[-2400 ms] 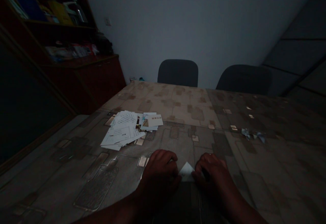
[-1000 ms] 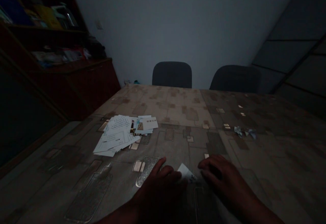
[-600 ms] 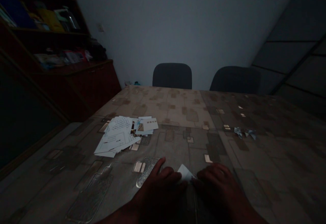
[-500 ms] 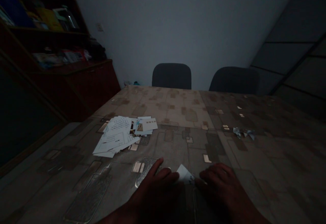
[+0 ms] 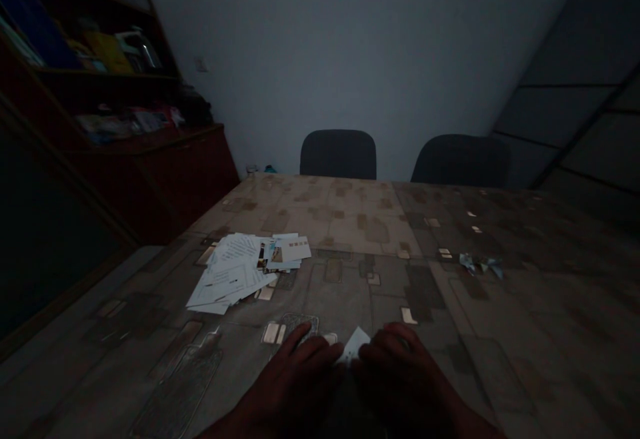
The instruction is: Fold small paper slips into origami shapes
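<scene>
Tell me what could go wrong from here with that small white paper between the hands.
The left hand and right hand cover much of the small white paper, so an edge could shift unnoticed. The scene is dim, so a crooked line might be hard to spot. With both hands crowded against it, an uneven push or pull might crumple it.

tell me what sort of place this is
Probably a dining room or small meeting room; I can't tell which. The signs are a large table with a patterned covering, chairs along its far side, and a dark red-brown cabinet with filled shelves.
</scene>
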Demonstrator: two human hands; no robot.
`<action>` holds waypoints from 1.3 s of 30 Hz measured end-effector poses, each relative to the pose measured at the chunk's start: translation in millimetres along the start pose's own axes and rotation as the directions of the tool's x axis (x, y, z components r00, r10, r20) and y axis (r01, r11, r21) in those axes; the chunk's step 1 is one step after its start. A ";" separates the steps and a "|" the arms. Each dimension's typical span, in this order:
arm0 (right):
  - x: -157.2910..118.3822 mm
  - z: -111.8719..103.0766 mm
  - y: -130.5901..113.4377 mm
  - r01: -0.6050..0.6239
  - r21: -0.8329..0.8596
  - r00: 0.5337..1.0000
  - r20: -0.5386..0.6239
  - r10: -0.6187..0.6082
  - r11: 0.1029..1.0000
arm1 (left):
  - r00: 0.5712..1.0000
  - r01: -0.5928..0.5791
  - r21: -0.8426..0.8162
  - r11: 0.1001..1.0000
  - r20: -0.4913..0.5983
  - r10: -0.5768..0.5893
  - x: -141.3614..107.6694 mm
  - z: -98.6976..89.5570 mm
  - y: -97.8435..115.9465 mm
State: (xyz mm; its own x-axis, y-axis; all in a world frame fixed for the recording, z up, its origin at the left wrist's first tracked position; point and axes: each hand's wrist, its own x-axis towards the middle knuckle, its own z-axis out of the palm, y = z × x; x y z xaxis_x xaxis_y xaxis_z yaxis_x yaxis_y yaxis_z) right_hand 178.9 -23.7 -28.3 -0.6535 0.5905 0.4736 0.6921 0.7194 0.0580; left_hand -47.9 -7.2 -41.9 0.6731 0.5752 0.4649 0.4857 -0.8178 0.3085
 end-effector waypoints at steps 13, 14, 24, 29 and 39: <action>-38.5 -29.2 17.9 -0.131 0.059 0.989 -0.059 0.134 0.990 | 0.999 0.039 0.035 0.999 -0.009 -0.039 -3.4 -1.1 0.6; -39.1 -27.4 18.0 -0.138 0.055 0.988 -0.065 0.141 0.989 | 0.999 0.039 0.026 0.999 -0.013 -0.039 -1.8 0.3 1.9; -41.4 -10.3 18.1 -0.298 0.250 0.939 -0.096 0.330 0.921 | 0.962 -0.220 0.208 0.953 0.209 0.177 34.2 17.4 20.0; -40.3 -14.3 15.8 -0.298 0.252 0.939 -0.096 0.330 0.921 | 0.995 -0.091 0.092 0.992 0.037 0.088 15.6 2.4 9.2; -24.3 -12.0 11.2 -0.178 0.174 0.966 -0.156 0.206 0.968 | 0.998 0.023 0.068 0.997 -0.066 -0.019 8.1 -15.1 7.5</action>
State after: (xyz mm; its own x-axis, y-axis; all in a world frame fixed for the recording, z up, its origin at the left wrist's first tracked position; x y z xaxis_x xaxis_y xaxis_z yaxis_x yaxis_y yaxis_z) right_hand 206.2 -34.4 -28.7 -0.4413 0.6615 0.6064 0.7333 0.6553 -0.1813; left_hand -47.3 -8.9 -23.4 0.6259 0.5879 0.5124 0.5382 -0.8011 0.2618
